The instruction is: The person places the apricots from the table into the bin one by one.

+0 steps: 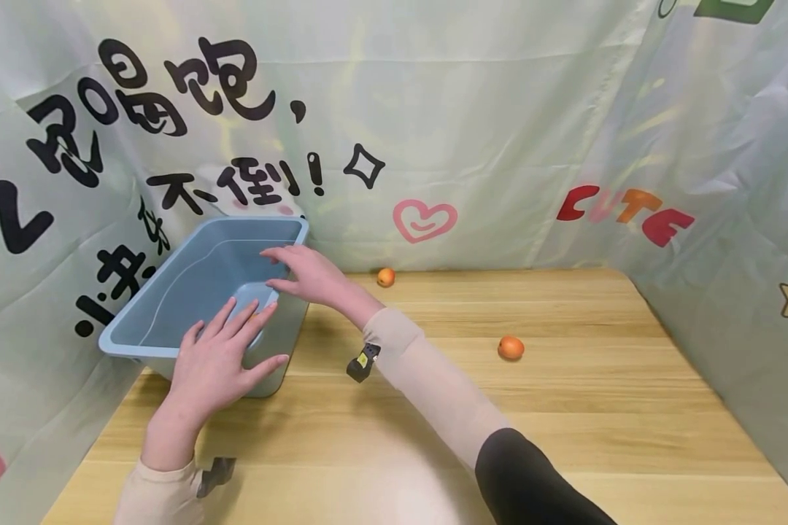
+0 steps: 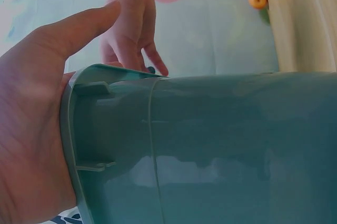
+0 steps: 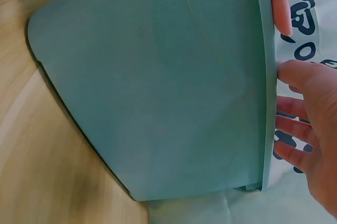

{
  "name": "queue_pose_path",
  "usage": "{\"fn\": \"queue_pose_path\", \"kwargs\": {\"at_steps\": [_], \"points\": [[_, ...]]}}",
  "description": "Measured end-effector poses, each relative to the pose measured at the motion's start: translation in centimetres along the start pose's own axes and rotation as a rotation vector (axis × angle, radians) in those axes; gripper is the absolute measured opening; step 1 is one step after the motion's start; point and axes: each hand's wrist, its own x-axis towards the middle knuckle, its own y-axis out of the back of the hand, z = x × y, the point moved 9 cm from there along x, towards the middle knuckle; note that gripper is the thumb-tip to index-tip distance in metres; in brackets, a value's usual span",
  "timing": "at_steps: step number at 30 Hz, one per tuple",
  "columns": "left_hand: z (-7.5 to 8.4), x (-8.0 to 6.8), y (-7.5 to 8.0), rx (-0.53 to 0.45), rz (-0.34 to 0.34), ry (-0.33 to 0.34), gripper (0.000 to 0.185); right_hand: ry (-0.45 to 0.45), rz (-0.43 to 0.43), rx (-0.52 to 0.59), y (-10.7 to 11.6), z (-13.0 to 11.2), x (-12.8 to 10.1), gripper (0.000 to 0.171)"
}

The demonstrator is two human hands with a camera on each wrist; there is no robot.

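A blue-grey plastic bin [image 1: 203,233] stands at the left of the table. My left hand [image 1: 219,357] reaches over its near rim, palm down, with the fingers spread and fairly straight. In the left wrist view, the thumb [image 2: 84,29] stays outside the bin. From the right, my right hand [image 1: 308,275] extends over the side rim, its fingers slightly bent and apart. The right wrist view shows these fingers [image 3: 292,125] just beyond the rim with nothing between them. A bit of orange shows inside the bin beside the left fingers, mostly hidden.
One small orange fruit [image 1: 386,277] lies by the back edge of the wooden table [image 1: 565,430]. Another orange fruit [image 1: 511,348] sits nearer, right of the right forearm. A printed cloth [image 1: 499,131] hangs behind the table and along both sides.
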Motion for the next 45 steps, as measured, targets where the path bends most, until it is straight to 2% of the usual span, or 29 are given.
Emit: {"fn": "queue_pose_path", "kwargs": {"at_steps": [5,13,23,34,45], "points": [[-0.1,0.0,0.0,-0.001,0.008,0.000,0.081,-0.012,0.030,0.025,0.0,0.7,-1.5,0.050],[-0.3,-0.2,0.0,-0.006,0.003,0.011,0.080,0.014,0.090,-0.033,0.3,1.4,-4.2,0.049],[-0.4,-0.2,-0.1,-0.010,-0.008,0.017,0.079,-0.042,0.123,-0.020,0.6,3.0,-7.4,0.045],[-0.2,0.0,-0.1,-0.017,-0.003,0.015,0.078,-0.070,0.142,-0.058,0.7,4.7,-11.1,0.042],[-0.1,0.0,-0.1,-0.035,-0.028,0.024,0.078,-0.127,0.164,-0.066,1.6,6.4,-14.9,0.045]]}}
